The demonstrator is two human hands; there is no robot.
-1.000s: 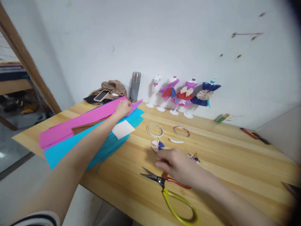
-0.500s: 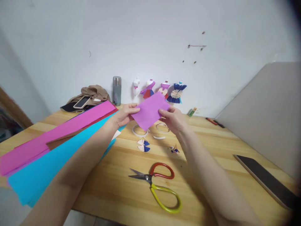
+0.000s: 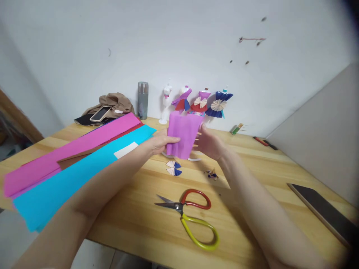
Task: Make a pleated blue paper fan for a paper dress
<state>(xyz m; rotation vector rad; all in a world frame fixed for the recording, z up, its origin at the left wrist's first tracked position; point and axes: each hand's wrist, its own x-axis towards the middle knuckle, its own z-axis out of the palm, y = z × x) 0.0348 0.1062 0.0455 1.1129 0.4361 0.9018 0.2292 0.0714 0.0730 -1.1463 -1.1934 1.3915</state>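
Note:
My left hand [image 3: 162, 142] pinches a purple paper sheet [image 3: 183, 134] by its left side, thumb across the front. The sheet is held upright above the table and bends a little. At its right edge is my right hand [image 3: 210, 144], fingers apart, the tips partly behind the paper; whether they touch it is hard to tell. Below the sheet lies a cream and blue pleated paper fan [image 3: 174, 168], with a small pile of scraps [image 3: 212, 174] to its right. Nearer me lie scissors [image 3: 179, 207] with one red and one yellow handle, blades parted.
Long pink [image 3: 84, 149] and blue paper strips [image 3: 81, 175] cover the left side. Along the wall stand a grey flask [image 3: 143, 101] and several small dress forms [image 3: 219, 104] in paper outfits. A dark tablet-like slab [image 3: 316, 209] lies at right, a phone [image 3: 100, 114] back left.
The purple sheet has turned from a slanted position to upright. My right hand has loosened from its grip on the sheet's right side, and its fingers have spread. The view has shifted slightly.

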